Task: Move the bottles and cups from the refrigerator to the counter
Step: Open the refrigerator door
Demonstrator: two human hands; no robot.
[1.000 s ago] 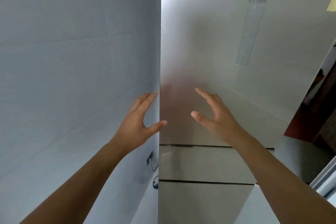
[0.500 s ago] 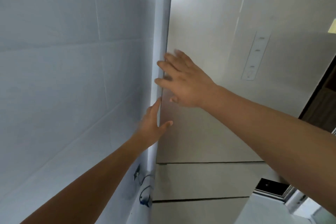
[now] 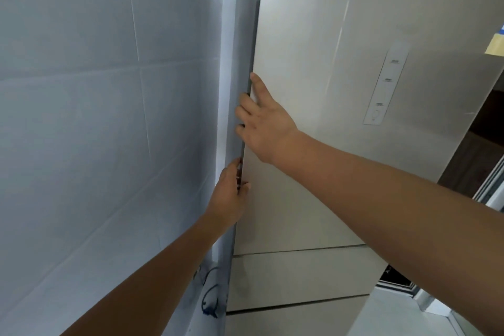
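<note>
A tall beige refrigerator fills the right half of the view, its upper door point(image 3: 313, 90) closed. My right hand point(image 3: 263, 124) lies on the door's left edge, fingers curled around the edge into the gap beside the wall. Just below it, my left hand point(image 3: 230, 196) grips the same edge, fingers behind it and thumb on the front. No bottles or cups are visible; the inside of the refrigerator is hidden.
A white tiled wall point(image 3: 95, 117) stands close on the left, leaving a narrow gap beside the refrigerator. A cable point(image 3: 210, 297) hangs low in that gap. Two drawer fronts point(image 3: 294, 275) sit below the door. A control panel point(image 3: 386, 84) is on the door.
Both hands have come in from open air onto the door's left edge; the right hand has slid down and curled over it, and the left hand has closed on it.
</note>
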